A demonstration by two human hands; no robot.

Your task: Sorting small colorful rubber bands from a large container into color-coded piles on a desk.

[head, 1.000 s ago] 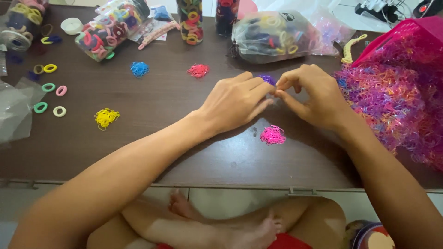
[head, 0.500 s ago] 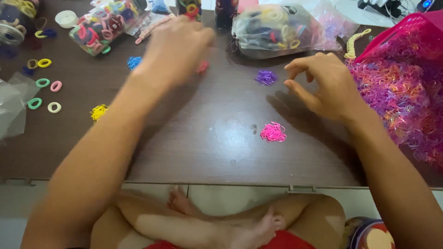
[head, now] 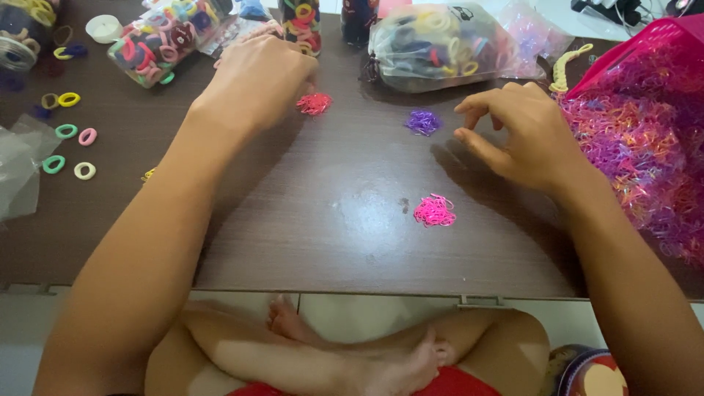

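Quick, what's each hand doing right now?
Left hand: curled, knuckles up, beside the small red pile of rubber bands; grip cannot be told.
Right hand: open, empty.

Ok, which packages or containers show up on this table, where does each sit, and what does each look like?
Clear jar: far left, lying on its side, full of mixed-colour hair ties.
Upright clear jar: far centre, beside the left hand, multicoloured rings inside.
Clear plastic bag: far centre-right, bulging, with yellow and dark ties.
Pink mesh basket: right edge, heaped with small elastic bands.
Empty clear bag: left edge, crumpled.
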